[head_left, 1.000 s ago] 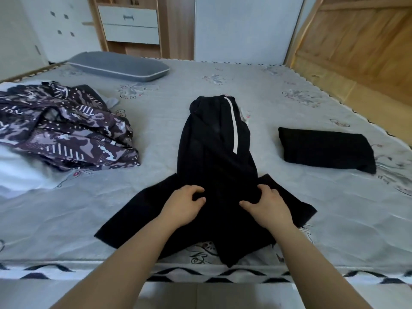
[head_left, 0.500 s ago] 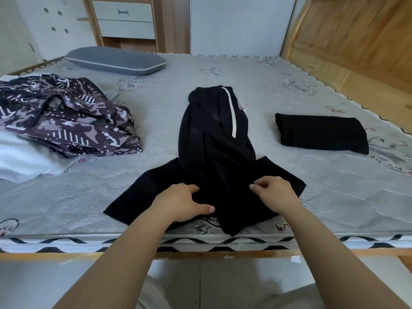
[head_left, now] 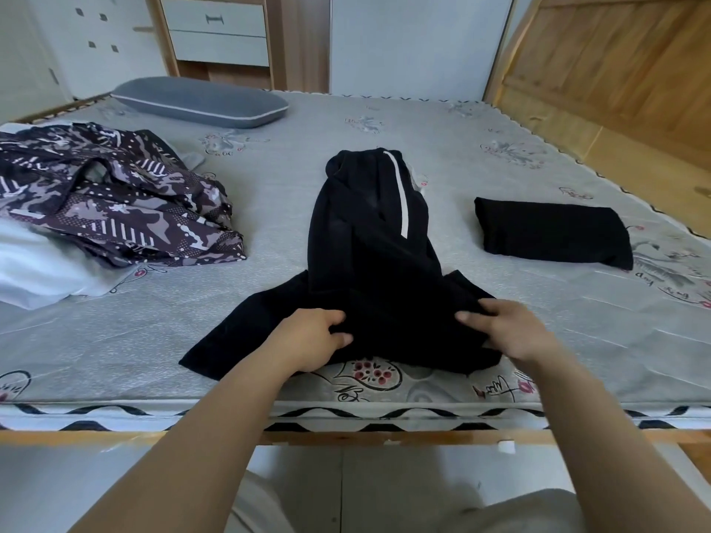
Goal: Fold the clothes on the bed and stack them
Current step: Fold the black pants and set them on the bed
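A black garment with a white stripe (head_left: 369,244) lies lengthwise on the grey mattress (head_left: 384,125), its near end spread wide close to the bed's front edge. My left hand (head_left: 311,340) grips the near hem on the left, fingers curled into the cloth. My right hand (head_left: 508,332) pinches the same hem on the right. The hem is lifted a little off the mattress. A folded black garment (head_left: 550,232) lies flat to the right. A crumpled purple camouflage-pattern garment (head_left: 111,201) lies at the left, partly over white cloth (head_left: 34,267).
A grey pillow (head_left: 200,101) lies at the far left of the bed. A wooden headboard (head_left: 615,71) runs along the right side. Drawers (head_left: 217,32) and a white wall stand behind the bed. The wooden bed frame (head_left: 115,436) edges the front.
The bottom tip of the black garment, which hung over the mattress edge, has been drawn up onto the bed. Both hands have closed on the hem. The view has pulled back and tilted down.
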